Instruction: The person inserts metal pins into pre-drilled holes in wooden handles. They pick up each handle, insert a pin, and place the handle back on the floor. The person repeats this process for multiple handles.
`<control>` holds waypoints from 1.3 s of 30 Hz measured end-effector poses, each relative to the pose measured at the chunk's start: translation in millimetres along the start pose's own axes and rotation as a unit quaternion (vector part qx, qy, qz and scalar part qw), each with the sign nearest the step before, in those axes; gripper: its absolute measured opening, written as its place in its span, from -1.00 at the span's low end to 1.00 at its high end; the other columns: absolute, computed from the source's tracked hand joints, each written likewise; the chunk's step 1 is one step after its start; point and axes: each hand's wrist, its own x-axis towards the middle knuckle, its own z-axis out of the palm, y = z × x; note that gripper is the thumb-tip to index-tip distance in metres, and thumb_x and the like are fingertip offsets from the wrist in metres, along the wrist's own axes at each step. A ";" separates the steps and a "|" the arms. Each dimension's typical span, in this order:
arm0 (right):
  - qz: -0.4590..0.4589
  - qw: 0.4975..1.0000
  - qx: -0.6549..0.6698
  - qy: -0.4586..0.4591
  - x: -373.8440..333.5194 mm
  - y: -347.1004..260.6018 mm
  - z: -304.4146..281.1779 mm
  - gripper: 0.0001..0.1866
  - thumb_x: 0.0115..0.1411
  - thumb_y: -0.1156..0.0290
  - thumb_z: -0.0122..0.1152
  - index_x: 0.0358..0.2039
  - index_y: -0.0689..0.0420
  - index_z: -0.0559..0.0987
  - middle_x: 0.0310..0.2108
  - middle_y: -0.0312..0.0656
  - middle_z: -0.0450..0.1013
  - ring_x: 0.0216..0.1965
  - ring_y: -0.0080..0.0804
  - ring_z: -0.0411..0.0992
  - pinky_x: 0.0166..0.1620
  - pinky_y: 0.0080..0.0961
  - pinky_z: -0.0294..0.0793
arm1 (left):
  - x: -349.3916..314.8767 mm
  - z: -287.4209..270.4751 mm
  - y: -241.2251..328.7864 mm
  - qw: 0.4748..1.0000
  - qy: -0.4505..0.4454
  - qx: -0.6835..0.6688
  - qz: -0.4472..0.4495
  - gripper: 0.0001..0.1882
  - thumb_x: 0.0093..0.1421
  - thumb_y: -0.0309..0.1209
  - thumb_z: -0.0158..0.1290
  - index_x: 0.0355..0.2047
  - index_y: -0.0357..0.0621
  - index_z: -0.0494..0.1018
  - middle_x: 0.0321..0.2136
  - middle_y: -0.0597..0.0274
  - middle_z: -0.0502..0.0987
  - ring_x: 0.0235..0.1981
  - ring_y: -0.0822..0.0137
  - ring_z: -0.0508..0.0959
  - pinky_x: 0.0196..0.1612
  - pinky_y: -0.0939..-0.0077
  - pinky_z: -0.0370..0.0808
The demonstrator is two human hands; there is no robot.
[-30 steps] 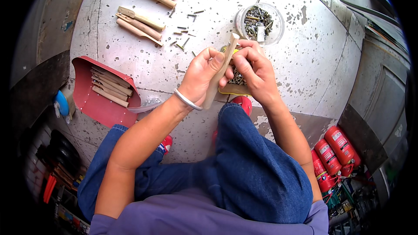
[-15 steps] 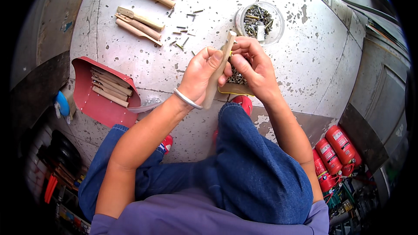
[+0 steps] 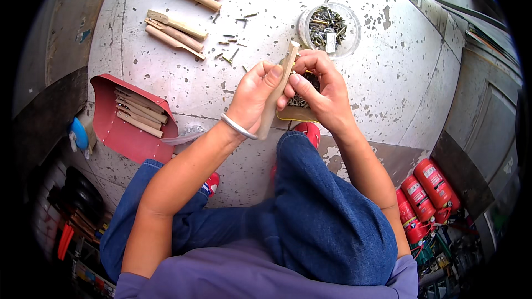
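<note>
My left hand (image 3: 250, 98) is closed around a wooden handle (image 3: 270, 109), which stands at a slant with its cut end up and away from me. My right hand (image 3: 328, 89) has its thumb and forefinger pinched together against the handle's right side, near the upper end. Something small, perhaps a metal fastener, is between those fingertips, but it is too small to name. Beneath the right hand sits a box with a yellow-edged rim (image 3: 296, 114) holding small metal hardware, partly hidden by my fingers.
A clear round tub (image 3: 358, 34) of screws and bolts stands beyond my right hand. Loose screws (image 3: 227, 60) lie left of it, beside wooden handles (image 3: 176, 32) in groups. A red bin (image 3: 105, 127) holds more handles. Red fire extinguishers (image 3: 433, 182) lie at right.
The right thumb and fingers have shifted slightly at the handle's side. The handle stays in my left hand, almost unmoved.
</note>
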 end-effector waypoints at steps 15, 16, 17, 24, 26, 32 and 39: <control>0.028 0.999 -0.026 0.001 0.3 -5.7 -2.1 -0.87 0.12 0.45 0.18 -0.37 0.23 0.48 -0.16 -0.07 0.32 -0.13 -0.37 0.33 -0.02 -0.41 0.29 | 0.0 0.3 0.8 0.999 -0.012 0.036 -0.006 -0.69 0.27 -0.08 -0.06 -0.29 -0.07 0.27 -0.51 0.29 0.45 -0.59 0.53 0.41 -0.52 0.72 0.37; 0.030 1.000 -0.003 0.002 -0.1 -3.8 -1.6 -0.88 0.12 0.45 0.18 -0.37 0.23 0.49 -0.16 -0.07 0.33 -0.12 -0.36 0.33 -0.01 -0.42 0.29 | 0.1 0.6 1.5 0.999 -0.009 0.036 -0.007 -0.69 0.27 -0.08 -0.06 -0.30 -0.07 0.27 -0.51 0.29 0.45 -0.59 0.53 0.41 -0.52 0.72 0.37; 0.032 0.999 0.019 0.003 -0.9 -0.4 -0.9 -0.88 0.12 0.45 0.18 -0.38 0.23 0.49 -0.16 -0.07 0.33 -0.12 -0.36 0.33 -0.01 -0.42 0.29 | 0.2 1.1 2.3 0.999 -0.005 0.037 -0.009 -0.69 0.26 -0.08 -0.06 -0.31 -0.07 0.27 -0.51 0.29 0.45 -0.59 0.53 0.41 -0.52 0.72 0.37; 0.037 0.999 -0.004 -0.004 0.4 -8.3 -2.4 -0.87 0.10 0.43 0.20 -0.40 0.22 0.49 -0.15 -0.08 0.36 -0.09 -0.31 0.34 0.02 -0.41 0.28 | -1.3 -1.0 -0.1 1.000 -0.005 0.011 -0.014 -0.69 0.26 -0.16 -0.01 -0.30 -0.15 0.26 -0.52 0.21 0.48 -0.61 0.55 0.42 -0.53 0.72 0.40; 0.048 0.999 0.010 -0.004 0.2 -2.9 -4.1 -0.83 0.09 0.38 0.22 -0.38 0.21 0.50 -0.13 -0.07 0.36 -0.06 -0.29 0.34 0.02 -0.41 0.29 | -1.4 0.1 1.1 1.000 -0.011 0.023 -0.009 -0.69 0.26 -0.12 -0.03 -0.31 -0.10 0.27 -0.52 0.26 0.46 -0.60 0.53 0.41 -0.53 0.72 0.37; 0.054 0.998 -0.004 -0.008 -0.7 -7.6 -3.5 -0.81 0.13 0.36 0.18 -0.33 0.24 0.50 -0.09 -0.05 0.34 -0.09 -0.32 0.36 0.01 -0.41 0.32 | -2.1 2.0 3.1 0.999 -0.009 0.031 -0.018 -0.69 0.26 -0.10 -0.04 -0.30 -0.08 0.28 -0.52 0.29 0.45 -0.61 0.53 0.40 -0.53 0.72 0.35; 0.014 0.999 -0.045 -0.027 1.0 -6.7 -9.5 -0.82 0.20 0.38 0.09 -0.33 0.25 0.47 -0.12 -0.06 0.33 -0.06 -0.30 0.32 0.03 -0.40 0.28 | -2.0 0.5 -1.7 0.999 -0.018 0.035 -0.010 -0.69 0.26 -0.10 -0.05 -0.29 -0.08 0.28 -0.52 0.28 0.45 -0.61 0.53 0.40 -0.53 0.71 0.36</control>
